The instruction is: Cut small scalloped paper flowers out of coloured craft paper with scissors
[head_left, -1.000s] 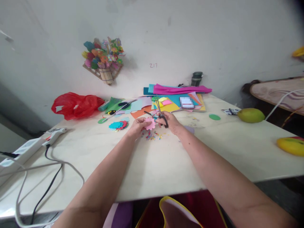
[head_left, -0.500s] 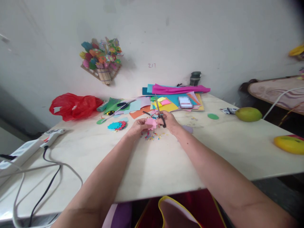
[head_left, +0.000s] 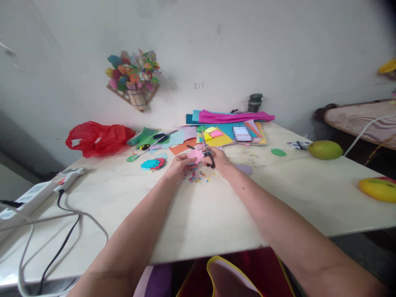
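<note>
Taking the pink cut-out (head_left: 195,154) as the centre of the clock face, the left hand (head_left: 180,165) comes in from 8 o'clock with its fingers closed narrowly on the paper. The pink cut-out lies between thumb and fingertips at its left edge, and the rest extends towards 3 o'clock, above the worktop (head_left: 204,218). The right hand (head_left: 219,159), at 3 o'clock, has its fingers curled around the dark handles of the scissors (head_left: 211,160), whose blades point to 12. The right fingertips are right beside the paper's right edge; whether they touch it, I cannot tell.

Small paper scraps (head_left: 198,178) are scattered at 6 o'clock, below the hands. A blue-and-red stack of scalloped pieces (head_left: 152,164) lies near 9, with a second pair of scissors (head_left: 161,136) towards 10 and a red plastic bag (head_left: 100,139) farther out between 9 and 10. Coloured sheets (head_left: 225,133) spread from 11 to 2, the phone (head_left: 242,134) on them at 2. A pale purple piece (head_left: 245,169) lies just past 3, and a green oval (head_left: 278,152) at 3, with a green-yellow fruit (head_left: 324,149) beyond.
</note>
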The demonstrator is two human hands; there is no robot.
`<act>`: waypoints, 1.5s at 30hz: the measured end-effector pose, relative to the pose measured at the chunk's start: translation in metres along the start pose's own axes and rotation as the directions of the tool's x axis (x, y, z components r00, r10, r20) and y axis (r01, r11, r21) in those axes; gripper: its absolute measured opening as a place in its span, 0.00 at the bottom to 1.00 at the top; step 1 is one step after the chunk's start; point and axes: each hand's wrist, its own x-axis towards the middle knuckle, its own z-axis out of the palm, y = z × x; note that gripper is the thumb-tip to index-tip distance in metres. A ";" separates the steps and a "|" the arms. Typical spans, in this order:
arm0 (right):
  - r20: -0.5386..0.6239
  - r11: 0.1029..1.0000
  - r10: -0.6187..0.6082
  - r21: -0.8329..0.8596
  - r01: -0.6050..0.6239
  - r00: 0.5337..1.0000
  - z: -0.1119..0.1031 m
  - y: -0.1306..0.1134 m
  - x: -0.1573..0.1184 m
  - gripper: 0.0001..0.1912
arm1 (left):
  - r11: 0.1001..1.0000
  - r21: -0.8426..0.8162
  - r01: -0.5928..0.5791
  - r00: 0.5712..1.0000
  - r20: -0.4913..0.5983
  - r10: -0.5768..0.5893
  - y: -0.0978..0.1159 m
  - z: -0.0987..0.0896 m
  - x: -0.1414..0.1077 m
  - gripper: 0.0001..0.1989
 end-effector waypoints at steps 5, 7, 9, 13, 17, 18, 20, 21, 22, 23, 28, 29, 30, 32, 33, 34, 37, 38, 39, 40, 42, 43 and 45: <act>0.064 1.000 0.020 -0.017 -0.019 0.998 -0.002 0.002 -0.001 0.23 | 0.998 0.029 -0.064 0.998 -0.019 0.065 0.000 0.000 0.001 0.16; 0.113 0.999 0.037 0.001 -0.037 0.993 -0.003 0.003 -0.001 0.23 | 0.996 0.041 -0.083 0.995 -0.046 0.085 0.001 -0.001 0.003 0.17; 0.152 0.999 0.043 0.011 -0.045 0.988 -0.005 0.004 -0.001 0.23 | 0.995 0.046 -0.093 0.992 -0.078 0.096 0.002 -0.002 0.004 0.18; 0.209 0.999 0.039 -0.015 -0.036 0.977 -0.010 0.001 -0.002 0.21 | 0.992 0.032 -0.123 0.985 -0.120 0.126 0.005 -0.002 0.004 0.19; 0.317 0.997 0.047 -0.078 -0.024 0.947 -0.017 -0.004 -0.003 0.21 | 0.991 0.029 -0.130 0.983 -0.127 0.132 0.007 -0.003 0.004 0.19; 0.335 0.995 0.051 -0.099 -0.018 0.941 -0.019 -0.006 -0.003 0.20 | 0.991 0.030 -0.128 0.984 -0.121 0.131 0.007 -0.004 0.004 0.18; 0.360 0.989 0.073 -0.148 -0.021 0.930 -0.021 -0.008 -0.004 0.19 | 0.991 0.031 -0.127 0.986 -0.106 0.129 0.007 -0.005 0.004 0.18; 0.368 0.985 0.089 -0.172 -0.026 0.925 -0.022 -0.010 -0.004 0.19 | 0.992 0.030 -0.126 0.986 -0.102 0.129 0.008 -0.006 0.004 0.18; 0.377 0.981 0.104 -0.192 -0.032 0.920 -0.023 -0.011 -0.005 0.18 | 0.992 0.029 -0.126 0.987 -0.099 0.128 0.008 -0.006 0.003 0.18; 0.386 0.978 0.116 -0.207 -0.036 0.915 -0.023 -0.012 -0.005 0.18 | 0.992 0.028 -0.125 0.987 -0.097 0.127 0.008 -0.006 0.003 0.18; 0.413 0.967 0.148 -0.250 -0.044 0.898 -0.023 -0.015 -0.007 0.17 | 0.994 0.030 -0.101 0.993 -0.064 0.102 0.008 -0.007 0.003 0.18; 0.414 0.965 0.152 -0.259 -0.044 0.898 -0.023 -0.015 -0.007 0.17 | 0.995 0.033 -0.095 0.994 -0.054 0.097 0.008 -0.007 0.003 0.18; 0.415 0.963 0.153 -0.267 -0.041 0.897 -0.023 -0.015 -0.007 0.17 | 0.995 0.035 -0.092 0.994 -0.047 0.094 0.008 -0.007 0.003 0.19; 0.420 0.959 0.152 -0.280 -0.032 0.895 -0.023 -0.014 -0.007 0.17 | 0.995 0.034 -0.098 0.994 -0.041 0.100 0.008 -0.006 0.002 0.18; 0.422 0.958 0.152 -0.287 -0.028 0.894 -0.023 -0.014 -0.007 0.16 | 0.994 0.028 -0.107 0.993 -0.042 0.109 0.008 -0.006 0.002 0.17; 0.423 0.956 0.153 -0.292 -0.026 0.893 -0.023 -0.014 -0.007 0.16 | 0.993 0.021 -0.117 0.992 -0.043 0.118 0.008 -0.006 0.002 0.17; 0.432 0.954 0.157 -0.298 -0.023 0.888 -0.023 -0.013 -0.006 0.16 | 0.991 -0.008 -0.130 0.990 -0.049 0.129 0.008 -0.005 0.002 0.16; 0.434 0.955 0.157 -0.297 -0.024 0.887 -0.023 -0.013 -0.006 0.16 | 0.992 -0.017 -0.128 0.991 -0.053 0.127 0.008 -0.004 0.002 0.16; 0.435 0.955 0.157 -0.294 -0.025 0.887 -0.023 -0.012 -0.006 0.16 | 0.992 -0.024 -0.125 0.991 -0.056 0.123 0.009 -0.004 0.002 0.16; 0.436 0.956 0.156 -0.291 -0.026 0.886 -0.023 -0.012 -0.006 0.16 | 0.992 -0.030 -0.122 0.991 -0.058 0.121 0.009 -0.003 0.002 0.16; 0.436 0.957 0.156 -0.288 -0.026 0.886 -0.024 -0.011 -0.006 0.17 | 0.992 -0.038 -0.123 0.991 -0.060 0.120 0.009 -0.003 0.002 0.15; 0.438 0.957 0.154 -0.289 -0.024 0.886 -0.024 -0.011 -0.006 0.16 | 0.992 -0.038 -0.124 0.991 -0.059 0.121 0.009 -0.003 0.002 0.15; 0.443 0.957 0.148 -0.290 -0.015 0.884 -0.024 -0.010 -0.006 0.16 | 0.991 -0.035 -0.126 0.991 -0.056 0.124 0.008 -0.004 0.002 0.14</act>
